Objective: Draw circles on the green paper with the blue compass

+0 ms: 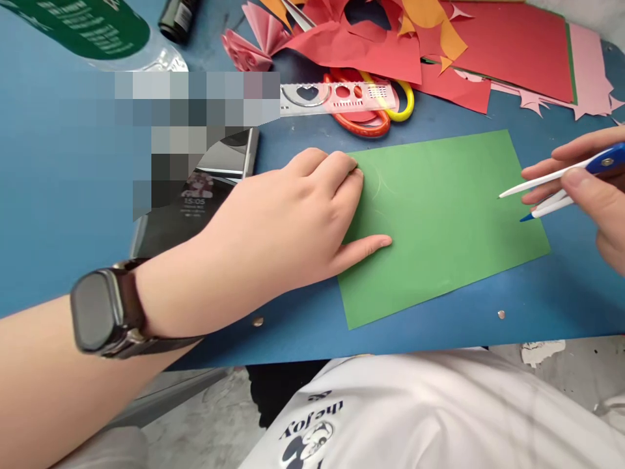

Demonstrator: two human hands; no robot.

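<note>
A green sheet of paper (439,221) lies on the blue table, with faint curved pencil lines near its left end. My left hand (297,221), wearing a black watch (97,311), rests on the paper's left end, thumb stretched out and the other fingers bent down against the sheet. At the right, my right hand (593,202) holds a blue and white drawing compass (556,189) between thumb and fingers. Its two points sit over the right end of the paper, a little apart; whether they touch it I cannot tell.
Behind the paper lie a clear stencil ruler (312,99), scissors with orange and yellow handles (401,104), and red and pink paper scraps (517,49). A phone (170,225) is left of my hand, near a bottle with a green label (97,26). The table's front edge runs close by.
</note>
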